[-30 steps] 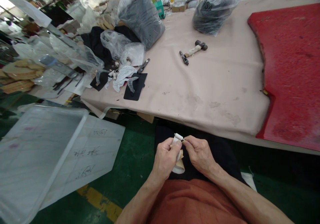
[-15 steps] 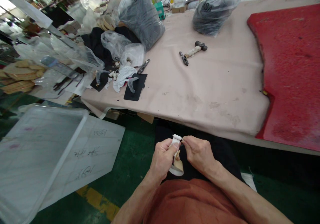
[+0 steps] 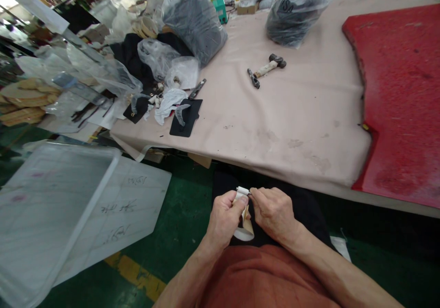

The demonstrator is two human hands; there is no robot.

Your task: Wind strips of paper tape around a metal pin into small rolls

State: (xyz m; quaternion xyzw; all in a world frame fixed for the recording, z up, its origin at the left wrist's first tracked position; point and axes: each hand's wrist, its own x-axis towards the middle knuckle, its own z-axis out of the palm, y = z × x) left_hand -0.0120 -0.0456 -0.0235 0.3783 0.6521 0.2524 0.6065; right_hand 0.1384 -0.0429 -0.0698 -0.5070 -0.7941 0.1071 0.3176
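My left hand [image 3: 224,215] pinches a white strip [image 3: 244,233] between thumb and fingers. The strip's upper end wraps round a thin metal piece into a small roll, and its lower part hangs in a curl with a tan inner side. My right hand [image 3: 273,209] is closed at the right end of that roll, its fingertips pressed on the thin metal piece [image 3: 250,194], most of which is hidden. Both hands are close together over my lap, just below the table edge.
On the covered table [image 3: 220,115] lie a hammer [image 3: 270,67], a dark metal tool [image 3: 253,79], black flat pieces [image 3: 185,120] and filled plastic bags [image 3: 194,21]. A red board [image 3: 402,97] covers the right side. A large plastic bin [image 3: 137,198] stands at lower left.
My right hand has turned slightly, its fingers curling further round the end of the roll. My left hand keeps its pinch on the strip. The view has shifted a little.
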